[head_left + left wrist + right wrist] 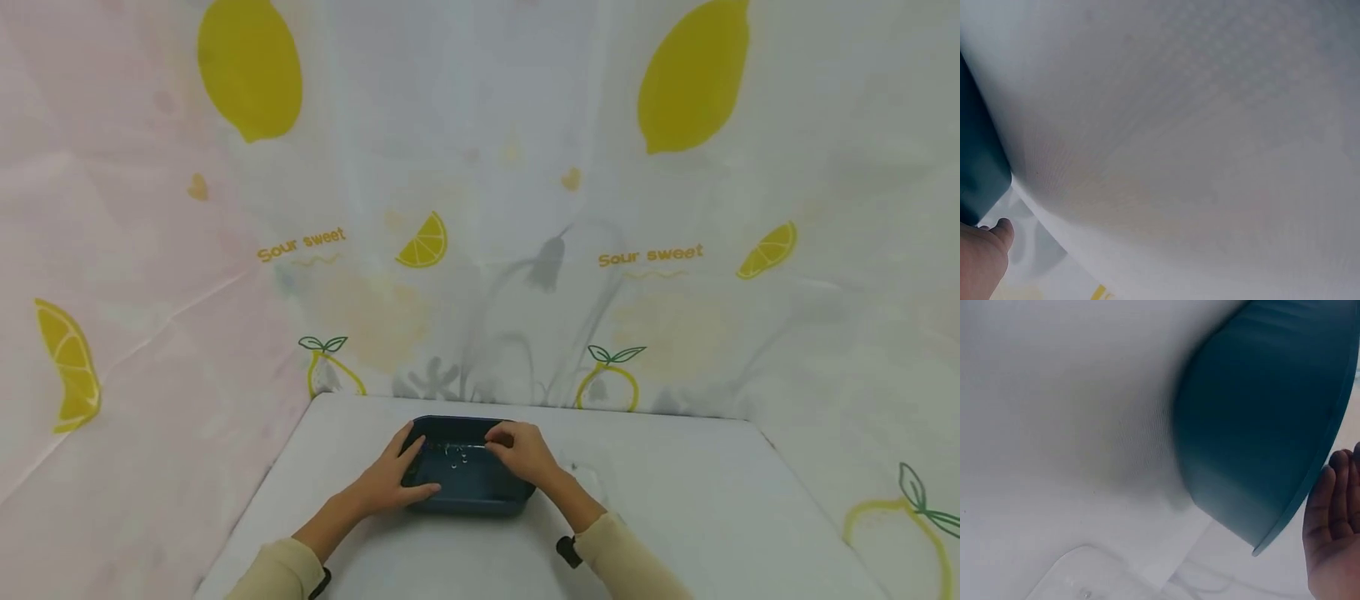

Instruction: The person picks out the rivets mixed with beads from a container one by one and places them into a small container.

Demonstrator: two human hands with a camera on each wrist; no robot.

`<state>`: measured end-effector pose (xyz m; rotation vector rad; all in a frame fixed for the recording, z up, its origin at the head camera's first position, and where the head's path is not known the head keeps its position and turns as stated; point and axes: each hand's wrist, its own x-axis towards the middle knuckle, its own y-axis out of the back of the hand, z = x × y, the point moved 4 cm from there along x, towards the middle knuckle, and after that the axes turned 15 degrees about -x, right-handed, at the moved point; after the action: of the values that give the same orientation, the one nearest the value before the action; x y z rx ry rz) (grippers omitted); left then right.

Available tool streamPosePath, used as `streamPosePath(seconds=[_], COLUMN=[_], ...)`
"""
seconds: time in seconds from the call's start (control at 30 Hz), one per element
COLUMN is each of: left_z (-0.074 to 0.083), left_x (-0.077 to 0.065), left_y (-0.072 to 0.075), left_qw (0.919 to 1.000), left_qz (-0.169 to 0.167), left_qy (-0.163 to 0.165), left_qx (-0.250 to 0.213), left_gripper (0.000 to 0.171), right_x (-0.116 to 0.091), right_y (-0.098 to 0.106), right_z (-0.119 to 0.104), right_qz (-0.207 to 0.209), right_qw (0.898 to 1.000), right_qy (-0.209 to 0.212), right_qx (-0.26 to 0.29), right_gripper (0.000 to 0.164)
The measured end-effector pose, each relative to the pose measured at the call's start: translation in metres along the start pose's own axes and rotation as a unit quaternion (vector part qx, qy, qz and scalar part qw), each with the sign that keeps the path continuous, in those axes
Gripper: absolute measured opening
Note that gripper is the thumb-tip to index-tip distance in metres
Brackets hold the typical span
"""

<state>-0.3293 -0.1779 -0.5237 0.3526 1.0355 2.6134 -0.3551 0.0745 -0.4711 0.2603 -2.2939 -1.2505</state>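
Observation:
A dark teal basin (465, 507) with a raised rim stands on the white table. Several tiny shiny rings (454, 458) lie on its floor toward the back. At the basin's left side is my left hand (386, 483), fingers spread and fairly straight, thumb over the near rim; part of it shows at the lower left of the left wrist view. My right hand (525, 454) reaches over the right rim, thumb and index fingertips close together above the inside. I cannot tell whether a small thing is between them. The right wrist view shows its other fingers (1338, 494) just past the rim.
To the right of the basin lies a clear plastic tray (1091, 569), partly behind the right forearm in the head view, with a tiny object (1087, 594) in it. A lemon-printed curtain (480, 167) hangs behind the white table (675, 500).

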Motion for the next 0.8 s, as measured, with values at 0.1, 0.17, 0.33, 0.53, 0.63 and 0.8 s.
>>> streamPosePath(seconds=[0.1,0.17,0.33,0.53,0.63,0.8], left_z=[-0.001,-0.002,-0.005,-0.004,-0.004,-0.003], left_x=[0.004,0.003,0.0,-0.001,-0.001,-0.002], left_y=[0.004,0.004,-0.005,-0.006,-0.003,-0.004], left_qw=[0.9999,0.9999,0.9998,0.9999,0.9999,0.9999], left_qz=[0.008,0.008,-0.013,-0.001,0.002,-0.005], left_qy=[-0.006,-0.004,-0.002,-0.012,-0.008,-0.005], left_qx=[-0.003,-0.007,-0.014,-0.011,-0.009,-0.009], left_gripper=[0.097,0.096,0.097,0.096,0.096,0.097], right_x=[0.004,0.003,-0.007,-0.008,-0.006,-0.012], right_y=[0.007,0.008,0.004,0.001,0.001,0.0], right_z=[0.0,0.001,0.006,0.008,0.006,0.007], right_qz=[0.014,0.015,-0.002,0.0,-0.002,-0.008], right_qw=[1.0,1.0,1.0,1.0,1.0,1.0], right_qy=[-0.003,-0.006,-0.003,0.008,0.014,0.011], right_qx=[0.001,0.003,0.004,0.002,0.006,0.009], right_gripper=[0.01,0.009,0.008,0.011,0.012,0.011])
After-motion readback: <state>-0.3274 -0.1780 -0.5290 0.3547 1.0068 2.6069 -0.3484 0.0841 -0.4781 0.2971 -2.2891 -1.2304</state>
